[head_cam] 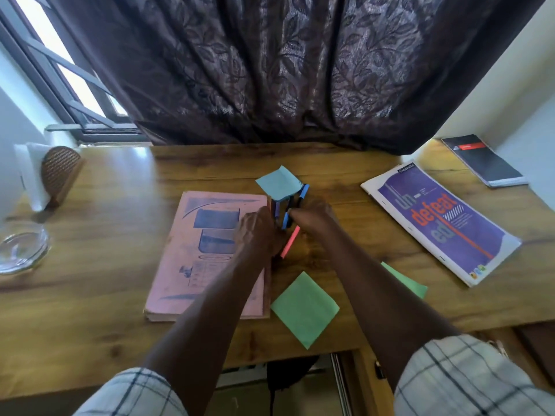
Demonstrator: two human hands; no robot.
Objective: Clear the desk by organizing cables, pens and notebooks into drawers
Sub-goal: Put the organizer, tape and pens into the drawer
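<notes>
Both my hands meet over a small cluster of pens in the middle of the wooden desk point(120, 340). My left hand point(256, 232) has its fingers curled around a pink pen point(290, 241) that sticks out below it. My right hand point(312, 217) closes on blue pens point(301, 195) lying beside a blue sticky note point(279, 183). A pink notebook point(204, 256) lies flat to the left, partly under my left forearm. A purple notebook point(441, 220) lies to the right. A black booklet point(483, 160) sits at the far right corner.
Two green sticky notes point(304, 309) point(405, 280) lie near the front edge. A glass bowl point(22, 247) and a woven napkin holder point(60, 172) stand at the left. A dark curtain point(285, 70) hangs behind the desk. An open gap point(285, 379) shows under the desk front.
</notes>
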